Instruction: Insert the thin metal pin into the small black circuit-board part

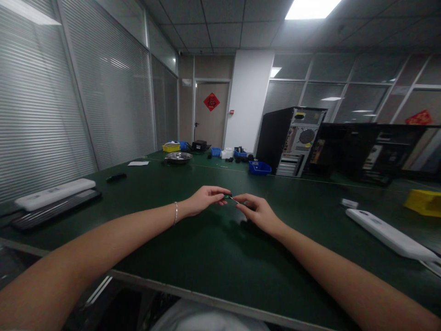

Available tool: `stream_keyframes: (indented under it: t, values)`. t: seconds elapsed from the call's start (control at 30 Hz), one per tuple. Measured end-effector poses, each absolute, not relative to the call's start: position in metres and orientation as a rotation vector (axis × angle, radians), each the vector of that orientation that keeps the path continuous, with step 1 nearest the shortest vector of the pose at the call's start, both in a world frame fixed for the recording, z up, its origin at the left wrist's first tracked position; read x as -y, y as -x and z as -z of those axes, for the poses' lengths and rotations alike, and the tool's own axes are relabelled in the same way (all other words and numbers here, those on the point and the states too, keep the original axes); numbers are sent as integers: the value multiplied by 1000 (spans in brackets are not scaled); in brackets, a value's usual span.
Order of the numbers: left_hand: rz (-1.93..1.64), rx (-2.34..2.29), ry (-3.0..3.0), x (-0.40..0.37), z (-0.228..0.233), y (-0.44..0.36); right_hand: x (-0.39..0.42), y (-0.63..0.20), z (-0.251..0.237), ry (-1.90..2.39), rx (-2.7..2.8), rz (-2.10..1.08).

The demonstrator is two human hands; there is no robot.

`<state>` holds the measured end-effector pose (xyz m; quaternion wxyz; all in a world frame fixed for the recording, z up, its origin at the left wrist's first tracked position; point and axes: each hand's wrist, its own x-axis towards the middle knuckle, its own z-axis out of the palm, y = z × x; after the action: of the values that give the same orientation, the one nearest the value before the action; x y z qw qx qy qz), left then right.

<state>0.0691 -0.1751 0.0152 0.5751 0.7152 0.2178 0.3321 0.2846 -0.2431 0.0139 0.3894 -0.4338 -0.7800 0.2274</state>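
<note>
At far left, a long white device (55, 194) is set beside a dark ridged panel (57, 215); farther back, a dark slim object (116, 177), a white sheet (138, 163) and a metal dish (179, 157) are left untouched. At centre, a small green piece (227, 196) is pinched between thumb and fingers of the left hand (205, 201), over the green tabletop (193, 262). Just right of it, a thin metallic piece (234, 200) is gripped in the fingertips of the right hand (259, 214) and angled toward the green piece; contact cannot be confirmed. The handwork is judged under way: both pieces are in hand, neither is set down, and how much is done or left cannot be told. Farther right, a blue bin (260, 168), a computer tower (292, 142) and a white strip (389, 233) are seen, all untouched.
</note>
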Motion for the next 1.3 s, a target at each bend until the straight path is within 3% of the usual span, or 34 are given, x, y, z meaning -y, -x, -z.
stream_keyframes:
  t: [1.3]
  values:
    - [-735,-552,-1472,180,-19,-69,245,-283,-14,1038,1968,-719]
